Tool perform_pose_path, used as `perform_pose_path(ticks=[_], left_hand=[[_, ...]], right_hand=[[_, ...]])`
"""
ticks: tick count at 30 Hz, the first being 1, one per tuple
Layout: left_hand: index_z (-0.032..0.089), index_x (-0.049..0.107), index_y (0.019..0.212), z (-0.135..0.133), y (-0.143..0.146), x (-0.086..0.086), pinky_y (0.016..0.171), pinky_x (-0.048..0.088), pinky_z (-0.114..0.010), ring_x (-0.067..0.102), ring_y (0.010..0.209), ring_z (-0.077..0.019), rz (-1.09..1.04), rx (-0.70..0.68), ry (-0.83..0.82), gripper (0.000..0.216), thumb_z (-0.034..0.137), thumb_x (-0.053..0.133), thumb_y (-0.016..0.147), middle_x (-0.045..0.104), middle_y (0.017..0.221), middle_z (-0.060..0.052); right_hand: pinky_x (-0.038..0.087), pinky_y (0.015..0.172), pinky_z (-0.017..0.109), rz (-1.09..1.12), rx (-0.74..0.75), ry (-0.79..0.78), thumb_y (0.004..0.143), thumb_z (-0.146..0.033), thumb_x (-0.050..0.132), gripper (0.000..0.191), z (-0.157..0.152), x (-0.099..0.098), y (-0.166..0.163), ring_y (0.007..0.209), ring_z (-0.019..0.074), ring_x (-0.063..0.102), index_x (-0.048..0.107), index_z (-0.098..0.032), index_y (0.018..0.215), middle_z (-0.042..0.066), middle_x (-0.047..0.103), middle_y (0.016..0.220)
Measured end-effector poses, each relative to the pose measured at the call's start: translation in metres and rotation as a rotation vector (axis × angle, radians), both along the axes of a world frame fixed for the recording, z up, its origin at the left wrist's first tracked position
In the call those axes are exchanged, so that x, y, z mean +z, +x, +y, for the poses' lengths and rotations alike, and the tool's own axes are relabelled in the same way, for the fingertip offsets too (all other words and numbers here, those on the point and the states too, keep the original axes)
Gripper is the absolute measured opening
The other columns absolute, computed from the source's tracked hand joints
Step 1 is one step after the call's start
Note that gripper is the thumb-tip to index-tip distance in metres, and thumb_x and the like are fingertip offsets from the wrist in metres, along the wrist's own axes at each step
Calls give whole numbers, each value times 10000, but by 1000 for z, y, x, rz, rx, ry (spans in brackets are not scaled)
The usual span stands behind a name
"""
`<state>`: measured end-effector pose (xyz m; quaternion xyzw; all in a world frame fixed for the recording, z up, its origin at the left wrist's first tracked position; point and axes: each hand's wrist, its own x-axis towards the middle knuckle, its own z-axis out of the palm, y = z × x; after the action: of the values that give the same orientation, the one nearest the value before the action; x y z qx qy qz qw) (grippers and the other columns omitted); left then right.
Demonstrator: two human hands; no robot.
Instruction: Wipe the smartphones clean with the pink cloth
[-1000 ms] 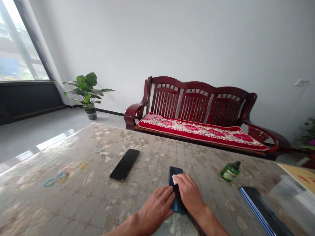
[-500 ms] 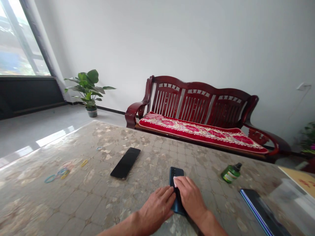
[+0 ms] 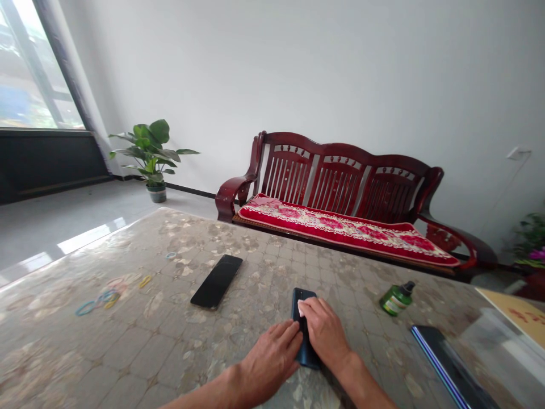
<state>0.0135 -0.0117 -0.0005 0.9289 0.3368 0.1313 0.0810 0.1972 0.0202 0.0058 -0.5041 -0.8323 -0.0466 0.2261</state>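
Observation:
A dark blue smartphone point(image 3: 307, 359) lies on the table with its camera side up. My left hand point(image 3: 275, 355) grips its left edge, fingers together over the back. Pinched in my right hand point(image 3: 327, 335) is a small white tissue point(image 3: 300, 308), pressed against the phone's back near the cameras. My fingers cover the middle of the phone. To the left, a black smartphone point(image 3: 217, 282) rests screen up, touched by neither hand. A green bottle with a black cap point(image 3: 397, 299) stands right of my hands.
Colourful hair ties point(image 3: 100, 301) lie at the left on the patterned tablecloth point(image 3: 145, 352). At the right are another dark phone point(image 3: 447, 363), a clear plastic piece point(image 3: 502, 346) and a yellowish card point(image 3: 517, 312). Behind the table stand a red wooden bench point(image 3: 336, 176) and a potted plant point(image 3: 155, 156).
My right hand has slid slightly up the phone's back with the tissue, now over the camera area. My left hand stays on the phone's edge. The view has shifted slightly.

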Motion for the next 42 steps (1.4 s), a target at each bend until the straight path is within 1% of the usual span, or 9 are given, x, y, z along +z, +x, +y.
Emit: perform_pose_path(ticks=[5,13,16,20,22,30,34,38,42], left_hand=[[128,525,1297,0,0,3,1117,352,-393,472,1285,-283,4,1,-5,394,306,591,952,563,1350,-129],[146,520,1293,0,0,2,1111,355,-373,469,1285,-262,29,-10,20,344,322,504,997,555,1362,-110],[145,511,1301,1,-1,2,1110,356,-376,467,1282,-267,29,-10,21,374,339,527,982,547,1368,-112],[149,510,1300,0,-1,2,1105,364,-385,471,1276,-268,14,-6,14,373,328,541,974,552,1358,-108],[145,517,1292,0,-1,2,1103,366,-385,475,1272,-268,11,-3,19,365,326,538,976,555,1355,-110],[138,526,1285,-1,-1,-4,1107,368,-375,483,1274,-267,2,-17,54,353,310,540,977,565,1346,-114],[145,520,1289,0,-1,-6,1101,382,-378,479,1273,-267,-15,-5,47,377,336,562,966,559,1350,-108],[145,530,1272,-1,-1,-4,1105,373,-377,486,1261,-263,-11,-6,53,365,323,579,957,569,1334,-104],[139,536,1265,-1,-1,-2,1095,384,-377,497,1250,-268,3,-12,70,350,322,559,968,571,1335,-113]], right_hand=[[465,830,312,-25,95,-19,904,-45,464,308,-11,2,3,897,202,579,639,-234,1075,46,656,982],[432,814,275,-44,-36,-7,902,-22,462,265,35,5,-9,875,179,562,644,-215,883,32,638,906],[424,804,271,-51,-7,-43,900,-20,475,250,23,7,-10,872,176,552,630,-212,862,27,631,909],[428,810,280,-40,84,-63,911,-41,485,241,-3,6,-5,884,184,551,639,-221,951,31,629,927],[430,825,286,-32,92,-60,914,-41,479,257,-5,3,-3,892,187,551,641,-223,996,35,631,945],[421,810,277,-40,-79,-37,909,-15,459,279,39,7,-3,884,185,558,654,-212,877,32,630,888],[424,801,276,-18,-41,-68,894,-9,459,277,19,8,0,864,179,555,642,-213,856,27,619,872],[438,833,284,29,57,-79,881,-6,455,314,-8,3,9,905,181,557,648,-227,993,31,633,950],[450,841,288,49,23,-39,889,-23,440,333,7,2,18,921,184,573,660,-241,1012,37,643,956]])
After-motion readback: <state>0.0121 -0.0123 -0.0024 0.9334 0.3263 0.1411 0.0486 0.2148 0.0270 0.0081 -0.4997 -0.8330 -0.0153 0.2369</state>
